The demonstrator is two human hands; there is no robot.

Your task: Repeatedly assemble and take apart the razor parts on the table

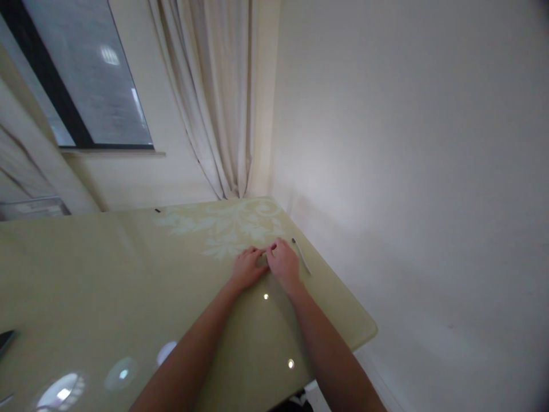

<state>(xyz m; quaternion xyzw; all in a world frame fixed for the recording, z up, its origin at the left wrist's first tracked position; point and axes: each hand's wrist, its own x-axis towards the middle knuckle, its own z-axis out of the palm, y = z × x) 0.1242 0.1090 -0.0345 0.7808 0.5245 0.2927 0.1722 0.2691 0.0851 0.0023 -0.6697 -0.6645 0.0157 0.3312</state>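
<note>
My left hand [247,267] and my right hand [283,262] rest together on the glossy yellow-green table [107,286], near its far right corner. Their fingertips meet and are curled inward, pinching something small between them that I cannot make out. A thin pale strip with a dark end [301,255] lies on the table just right of my right hand, not touched.
The table's right edge [343,274] runs close to a plain white wall. A cream curtain [214,97] hangs in the corner behind, with a window [86,74] at the left. A dark object [6,339] pokes in at the table's left edge.
</note>
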